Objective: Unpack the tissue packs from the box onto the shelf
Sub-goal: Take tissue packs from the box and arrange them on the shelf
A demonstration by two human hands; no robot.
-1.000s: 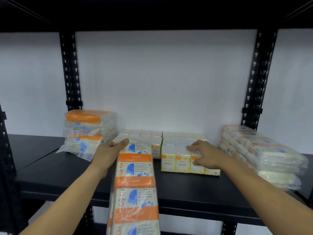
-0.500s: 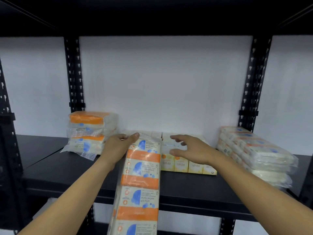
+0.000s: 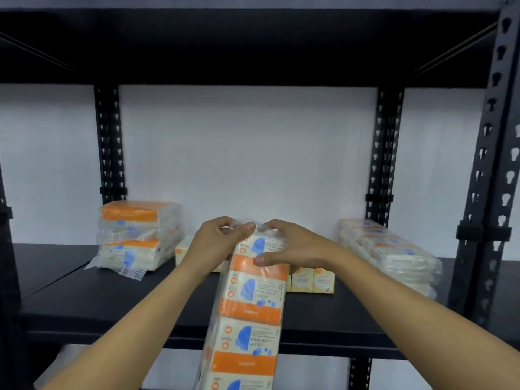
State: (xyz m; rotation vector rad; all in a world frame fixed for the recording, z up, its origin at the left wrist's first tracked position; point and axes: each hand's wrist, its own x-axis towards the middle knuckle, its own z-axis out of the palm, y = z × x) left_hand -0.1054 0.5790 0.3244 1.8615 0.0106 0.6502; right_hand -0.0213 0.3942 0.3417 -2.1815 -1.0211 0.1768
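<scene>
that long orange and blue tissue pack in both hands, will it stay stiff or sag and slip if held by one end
The long tissue pack is probably bendy: it is a row of separate small packs in one thin clear wrap. The glossy film likely slips, so the left hand and right hand both pinching its top end looks sensible. It seems light for its size.

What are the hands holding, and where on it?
Both the left hand and right hand grip the long tissue pack at its top end.
</scene>
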